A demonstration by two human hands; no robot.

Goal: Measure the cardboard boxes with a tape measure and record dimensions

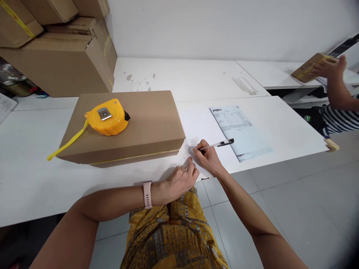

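Note:
My right hand (208, 158) is closed around a pen (215, 145) with a clear barrel and black end, its tip down at the white page of a spiral notepad (196, 129). Wire coils show along the notepad's left edge. My left hand (181, 181) rests at the table's front edge, fingers loosely bent and apart, the index fingertip by the notepad's lower left corner. Left of the notepad lies a closed brown cardboard box (148, 123). On top of it sits a yellow tape measure (108, 116) with a yellow strap. A printed pale blue sheet (239, 130) lies right of the pen.
Large cardboard boxes (64, 63) are stacked at the back left against the wall. At the far right, another person's hand (329, 69) holds a small cardboard box (311, 68) on a white surface. The white table (157, 76) has worn patches near the wall.

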